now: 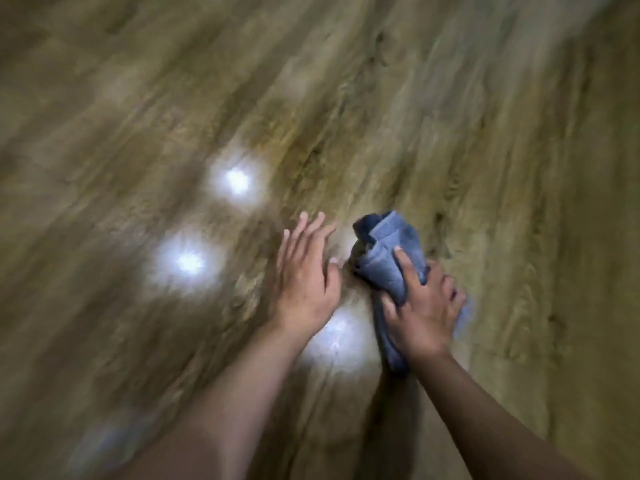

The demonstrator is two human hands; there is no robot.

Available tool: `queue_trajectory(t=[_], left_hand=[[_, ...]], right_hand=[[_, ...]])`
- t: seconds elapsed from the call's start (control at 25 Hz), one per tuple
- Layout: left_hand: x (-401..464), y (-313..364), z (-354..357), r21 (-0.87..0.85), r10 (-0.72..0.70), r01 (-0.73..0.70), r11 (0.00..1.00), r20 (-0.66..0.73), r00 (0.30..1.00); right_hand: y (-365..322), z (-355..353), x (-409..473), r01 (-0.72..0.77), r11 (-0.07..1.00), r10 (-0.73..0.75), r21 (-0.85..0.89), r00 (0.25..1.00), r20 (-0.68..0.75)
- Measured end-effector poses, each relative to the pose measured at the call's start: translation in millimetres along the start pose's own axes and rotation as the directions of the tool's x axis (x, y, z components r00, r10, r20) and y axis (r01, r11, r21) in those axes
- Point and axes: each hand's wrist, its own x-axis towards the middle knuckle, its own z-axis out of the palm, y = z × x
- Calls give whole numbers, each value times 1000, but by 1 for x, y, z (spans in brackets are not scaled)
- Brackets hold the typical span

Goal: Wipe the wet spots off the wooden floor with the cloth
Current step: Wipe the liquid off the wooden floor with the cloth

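A crumpled blue-grey cloth (388, 258) lies bunched on the wooden floor (450, 116) at centre right. My right hand (422, 306) grips the cloth from above, fingers and thumb curled round its folds. My left hand (304, 271) lies flat on the floor just left of the cloth, fingers straight and spread. The frame is blurred, so I cannot tell wet spots from reflections.
Bright white glare patches sit on the boards at left (237, 181), lower left (188, 263) and between my forearms (337, 336). A fainter one shows near the bottom left (104, 441). Bare planks stretch all round.
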Motion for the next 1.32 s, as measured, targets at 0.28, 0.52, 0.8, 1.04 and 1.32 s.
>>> queue_trajectory(t=[0.28,0.52,0.8,1.04,1.32], left_hand=[[62,51,87,152,156,-190,970,211,965],[101,82,144,294,54,-156,943,327,944],[135,91,178,315,255,-430,846,469,846],[144,96,213,393,213,-448,803,512,832],[147,92,218,449,220,-478,754,514,829]], right_hand=[[183,-11,29,-480,877,478,11,873,-91],[233,-3,95,-458,889,455,4,882,-127],[273,2,160,-434,901,433,29,890,-144],[319,8,239,-456,890,450,23,869,-205],[327,6,254,-463,886,457,-6,876,-158]])
